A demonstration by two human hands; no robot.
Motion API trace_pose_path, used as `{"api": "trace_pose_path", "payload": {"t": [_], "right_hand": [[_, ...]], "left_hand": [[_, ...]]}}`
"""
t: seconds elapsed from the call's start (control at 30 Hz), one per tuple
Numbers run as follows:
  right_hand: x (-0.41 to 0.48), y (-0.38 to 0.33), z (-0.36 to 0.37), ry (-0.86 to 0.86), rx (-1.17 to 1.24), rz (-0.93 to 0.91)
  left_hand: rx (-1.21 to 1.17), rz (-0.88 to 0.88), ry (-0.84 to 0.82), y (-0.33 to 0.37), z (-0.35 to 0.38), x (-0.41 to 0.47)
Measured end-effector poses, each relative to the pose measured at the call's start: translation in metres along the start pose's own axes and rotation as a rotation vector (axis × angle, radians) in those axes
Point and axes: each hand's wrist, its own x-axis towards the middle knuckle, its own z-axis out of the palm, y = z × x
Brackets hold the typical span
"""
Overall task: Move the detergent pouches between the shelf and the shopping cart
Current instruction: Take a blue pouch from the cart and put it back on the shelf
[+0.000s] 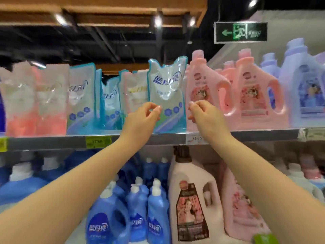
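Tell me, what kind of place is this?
Most likely a supermarket's laundry aisle: detergent pouches and pink jugs fill the shelf, price tags line its edge, and an exit sign hangs overhead.

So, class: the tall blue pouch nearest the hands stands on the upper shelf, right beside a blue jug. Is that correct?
One detail is off: the jug beside the pouch is pink, not blue, as the head view shows. The rest holds: the pouch stands on the upper shelf, with the jug on its right.
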Motion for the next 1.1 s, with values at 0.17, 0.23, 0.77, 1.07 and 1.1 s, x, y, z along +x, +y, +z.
{"api": "trace_pose_path", "payload": {"t": [0.17, 0.23, 0.77, 1.07, 1.1], "right_hand": [[0.097, 0.013, 0.014, -0.036, 0.05, -0.012], [0.125, 0.015, 0.022, -0.027, 0.093, 0.016], [0.178, 0.023, 0.08, 0.129, 0.57, 0.112], [0.148, -0.026, 0.031, 0.273, 0.679, -0.162], [0.144, -0.031, 0.026, 0.288, 0.687, -0.154]], "left_hand": [[0.093, -0.025, 0.096, -0.013, 0.009, 0.079], [0.092, -0.049, 0.152, -0.018, 0.01, 0.11], [-0.553, -0.12, 0.365, -0.045, 0.052, 0.173], [-0.644, 0.177, 0.515, 0.023, 0.032, 0.142], [-0.671, 0.186, 0.507, 0.03, 0.029, 0.138]]}}
